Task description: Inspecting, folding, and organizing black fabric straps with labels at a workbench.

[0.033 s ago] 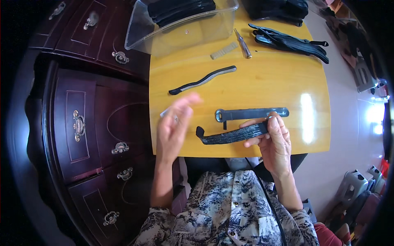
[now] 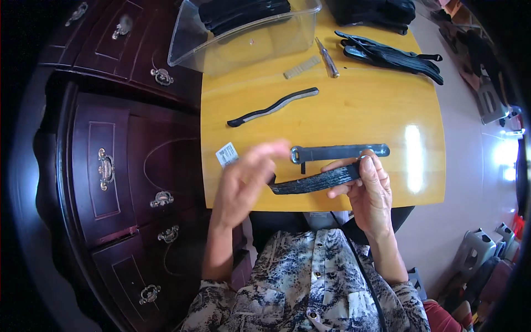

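Observation:
My right hand [image 2: 371, 191] grips a bundle of dark hook-and-loop straps [image 2: 315, 182] at its right end, thumb on top. The stacked strap edges run left from my fingers. Next to the bundle's left end is my left hand [image 2: 243, 185], its fingers stretched out and partly blurred, with nothing seen in them. It hides the bundle's left tip. Just beyond the bundle, a single dark grey strap [image 2: 337, 153] with a buckle loop at its left end lies flat on the table.
A small white label [image 2: 227, 154] lies left on the yellow table [image 2: 376, 116]. Farther off are a curved black-and-grey strip [image 2: 271, 108], a beige strip [image 2: 302, 67], a screwdriver [image 2: 330, 63], a strap pile [image 2: 390, 57] and a clear plastic bin [image 2: 249, 52]. Dark drawers [image 2: 105, 166] border the left.
My left hand has moved right, toward the bundle's left end, uncovering more of the white label. My right hand and the bundle have hardly moved.

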`<state>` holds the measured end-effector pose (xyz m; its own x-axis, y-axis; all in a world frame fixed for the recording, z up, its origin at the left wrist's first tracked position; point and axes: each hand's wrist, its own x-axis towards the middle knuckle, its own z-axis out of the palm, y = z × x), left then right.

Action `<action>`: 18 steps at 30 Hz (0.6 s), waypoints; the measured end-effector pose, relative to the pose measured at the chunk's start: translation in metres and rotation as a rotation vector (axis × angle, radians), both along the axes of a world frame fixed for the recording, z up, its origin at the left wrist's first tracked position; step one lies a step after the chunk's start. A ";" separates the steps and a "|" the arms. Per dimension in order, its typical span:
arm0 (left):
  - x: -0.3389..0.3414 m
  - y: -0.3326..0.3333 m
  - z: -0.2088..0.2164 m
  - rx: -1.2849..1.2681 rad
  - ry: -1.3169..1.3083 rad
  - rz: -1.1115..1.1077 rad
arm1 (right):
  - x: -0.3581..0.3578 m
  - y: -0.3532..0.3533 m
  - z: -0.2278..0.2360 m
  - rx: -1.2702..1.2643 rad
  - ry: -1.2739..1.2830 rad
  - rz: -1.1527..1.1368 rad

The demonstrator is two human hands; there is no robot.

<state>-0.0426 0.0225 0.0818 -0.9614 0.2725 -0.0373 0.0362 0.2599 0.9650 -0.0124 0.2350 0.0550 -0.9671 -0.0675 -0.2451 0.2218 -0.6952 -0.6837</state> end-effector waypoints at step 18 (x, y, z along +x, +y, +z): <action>0.040 -0.028 0.015 0.221 -0.309 0.059 | -0.040 0.015 -0.023 0.248 -0.017 -0.020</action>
<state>-0.0030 -0.0050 0.0972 -0.9285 0.2505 -0.2740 -0.2736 0.0370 0.9611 -0.0526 0.2497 0.0316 -0.9634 0.0161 -0.2675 0.2220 -0.5113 -0.8302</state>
